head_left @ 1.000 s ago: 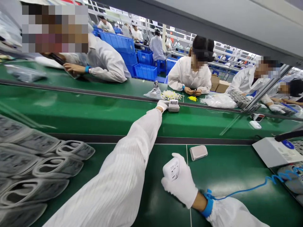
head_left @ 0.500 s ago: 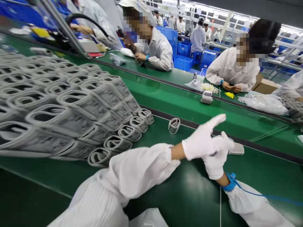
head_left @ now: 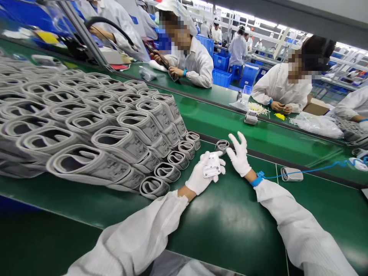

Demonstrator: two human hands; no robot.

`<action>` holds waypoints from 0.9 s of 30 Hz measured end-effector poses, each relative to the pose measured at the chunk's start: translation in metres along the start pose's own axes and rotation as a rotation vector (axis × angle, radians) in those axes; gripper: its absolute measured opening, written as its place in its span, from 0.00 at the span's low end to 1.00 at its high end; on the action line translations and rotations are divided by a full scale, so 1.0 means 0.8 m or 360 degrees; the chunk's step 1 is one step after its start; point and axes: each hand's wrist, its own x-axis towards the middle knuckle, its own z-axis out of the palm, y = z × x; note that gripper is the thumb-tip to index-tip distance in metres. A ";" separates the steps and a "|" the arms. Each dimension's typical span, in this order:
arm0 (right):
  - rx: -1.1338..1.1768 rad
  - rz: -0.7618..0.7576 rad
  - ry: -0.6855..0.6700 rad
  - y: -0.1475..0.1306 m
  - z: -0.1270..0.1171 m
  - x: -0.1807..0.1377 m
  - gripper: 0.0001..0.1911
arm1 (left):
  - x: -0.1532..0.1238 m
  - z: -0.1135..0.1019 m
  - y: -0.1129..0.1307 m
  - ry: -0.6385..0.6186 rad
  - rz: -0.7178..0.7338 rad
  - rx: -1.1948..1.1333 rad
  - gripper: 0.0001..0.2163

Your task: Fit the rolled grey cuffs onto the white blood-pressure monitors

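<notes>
"What could go wrong?"
"The stacked rolls [head_left: 123, 147] might topple if the left sleeve [head_left: 135, 232] brushes them. The left hand [head_left: 198, 179] holds the white device [head_left: 212, 166] just right of them; a loose grip could drop it."
"And rightward?"
"A single roll [head_left: 222, 146], then the right hand [head_left: 240, 157], fingers spread wide, holding nothing; its blue cord [head_left: 310, 171] could snag."

Left hand [head_left: 197, 178] gloved and cupped, right hand [head_left: 240, 159] gloved, fingers [head_left: 240, 138] spread, both arms [head_left: 299, 222] reaching forward
</notes>
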 end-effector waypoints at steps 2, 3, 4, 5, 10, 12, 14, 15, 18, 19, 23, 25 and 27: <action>0.0150 0.0051 -0.0163 0.005 0.019 0.005 0.29 | -0.005 -0.004 0.003 0.0024 0.0060 0.0017 0.27; 0.0228 0.0093 -0.0182 0.005 0.027 0.006 0.28 | -0.006 -0.005 0.004 0.0071 0.0098 0.0027 0.27; 0.0299 0.0151 -0.0160 0.005 0.033 0.007 0.28 | -0.006 -0.005 0.004 0.0130 0.0132 0.0032 0.27; 0.0360 0.0225 -0.0103 0.004 0.037 0.007 0.27 | -0.006 -0.005 0.004 0.0187 0.0156 0.0029 0.26; 0.0858 0.0646 0.0176 -0.006 0.029 0.003 0.25 | 0.000 -0.003 0.002 0.0364 0.0204 0.0033 0.25; 0.1177 0.0745 0.0141 -0.017 0.022 -0.004 0.23 | 0.001 -0.001 0.001 0.0445 0.0200 0.0131 0.26; 0.1403 0.0710 0.0031 -0.032 0.017 -0.012 0.20 | 0.001 0.002 0.000 0.0440 0.0159 0.0277 0.28; 0.1450 0.0650 -0.0026 -0.038 0.016 -0.015 0.19 | 0.001 0.004 0.000 0.0399 0.0134 0.0345 0.28; 0.1320 0.0451 -0.0202 -0.047 0.012 -0.020 0.21 | -0.001 0.006 0.000 0.0275 0.0091 0.0468 0.27; 0.1220 0.0400 -0.0273 -0.046 0.010 -0.020 0.25 | -0.002 0.005 0.000 0.0266 0.0088 0.0475 0.27; 0.0796 0.0180 -0.0492 -0.031 -0.002 -0.016 0.50 | -0.002 0.000 0.000 0.0364 0.0090 0.0413 0.31; 0.0556 0.0060 -0.0431 -0.026 -0.009 -0.014 0.51 | -0.002 -0.002 0.000 0.0423 0.0119 0.0396 0.33; 0.0399 0.0056 -0.0331 -0.021 -0.015 -0.015 0.44 | -0.002 -0.003 0.002 0.0419 0.0169 0.0389 0.33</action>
